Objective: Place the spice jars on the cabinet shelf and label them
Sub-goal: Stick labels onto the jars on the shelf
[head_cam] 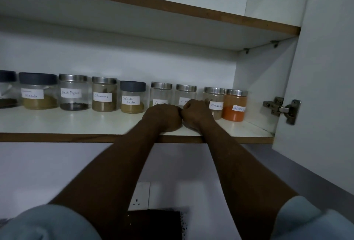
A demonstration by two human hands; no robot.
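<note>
- Evidently the placing is done: nine spice jars stand in one row along the back of the cabinet shelf [76,122]. The red chilli jar [234,105] closes the row beside the cabinet's side wall.
- Going left from the red chilli jar come the near cinnamon jar [213,101], just beside it, and the cloves jar [185,94]. After those stand a jar whose label begins "Fe" [161,94] and the coriander powder jar [132,97].
- Further left of the red chilli jar are the far cinnamon jar [104,94], the black pepper jar [73,92] and the masala jar [39,91]. Last is a dark-lidded jar [7,88], cut off by the frame edge.
- The handwritten labels face the front, presumably so each spice can be read without lifting a jar. Whether the dark-lidded jar carries one is unclear in this dim light.
- The left hand [162,117] and right hand [197,113] rest on the shelf's front part, a few jars left of the red chilli jar. Their knuckles touch, and they partly cover the cloves and "Fe" labels.
- The fingers of both hands are curled under and hidden behind the backs of the hands. I cannot tell whether they pinch anything.
- Hands braced together like this would suit peeling or steadying a small sticker.
- Right of the red chilli jar, a metal hinge [281,108] holds the open cabinet door [325,67].
</note>
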